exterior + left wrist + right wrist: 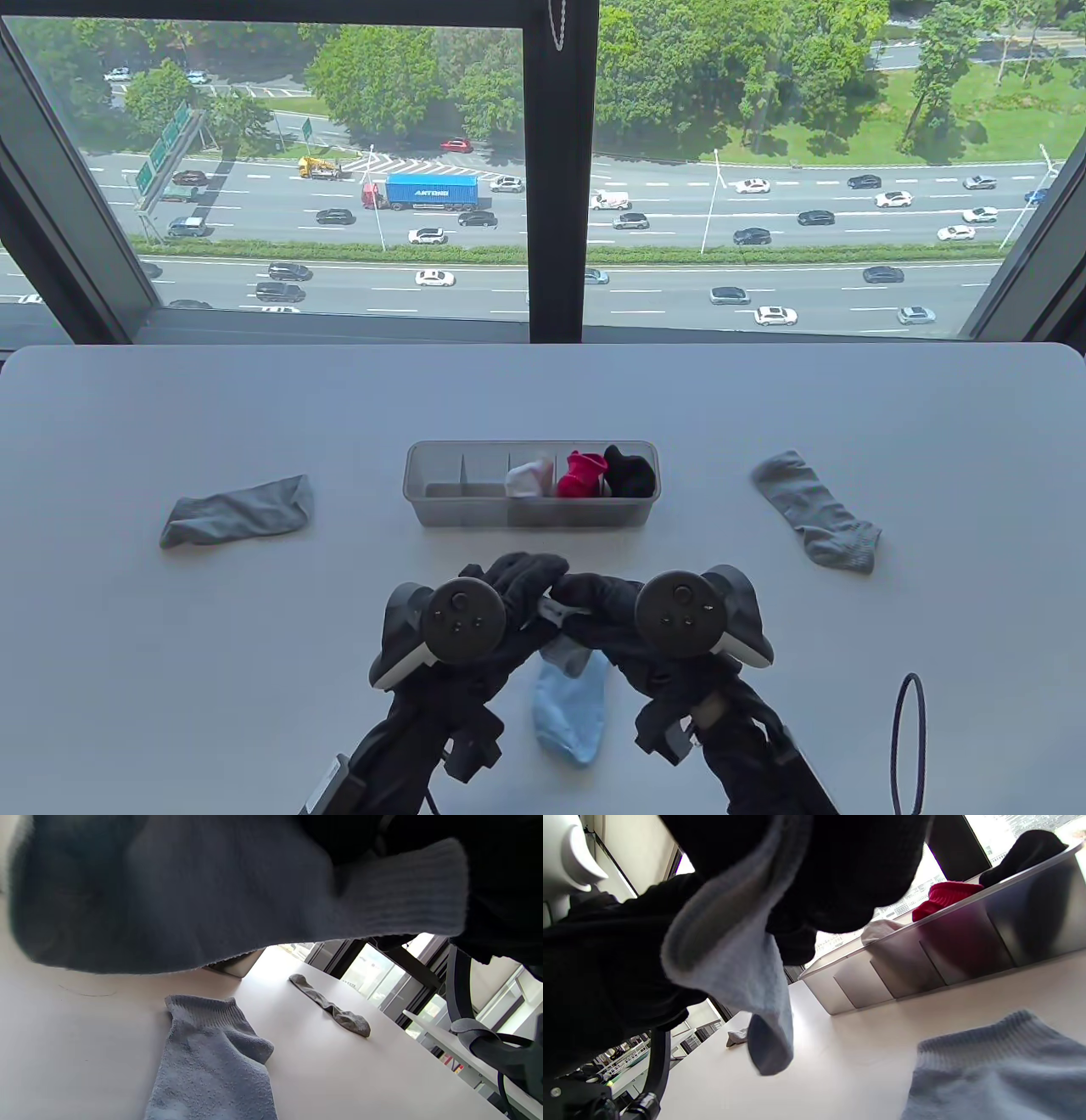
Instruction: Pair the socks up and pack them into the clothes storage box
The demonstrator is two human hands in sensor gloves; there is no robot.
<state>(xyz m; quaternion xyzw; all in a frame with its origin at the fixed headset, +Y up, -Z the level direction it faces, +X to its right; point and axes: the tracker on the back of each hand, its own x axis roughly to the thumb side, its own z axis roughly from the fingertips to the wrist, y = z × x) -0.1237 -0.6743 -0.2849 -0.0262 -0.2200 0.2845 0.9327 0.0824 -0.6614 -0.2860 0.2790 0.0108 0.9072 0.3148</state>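
Low at the table's centre, my left hand point(528, 579) and right hand point(587, 597) meet, and both pinch a light blue sock point(563, 652) that hangs between them off the table. In the wrist views it shows as the lifted sock point(203, 895) point(738, 959). Its match, a second light blue sock point(573, 713) point(212, 1065) point(1001, 1069), lies flat just below the hands. Beyond the hands stands the clear storage box point(458, 509) point(1031, 921). Its right compartments hold a white sock bundle point(524, 480), a red one point(582, 475) and a black one point(631, 472).
One grey sock point(239, 510) lies left of the box and another grey sock point(819, 522) lies to its right. A black cable loop point(908, 739) rests near the table's front right. The box's two left compartments hold nothing.
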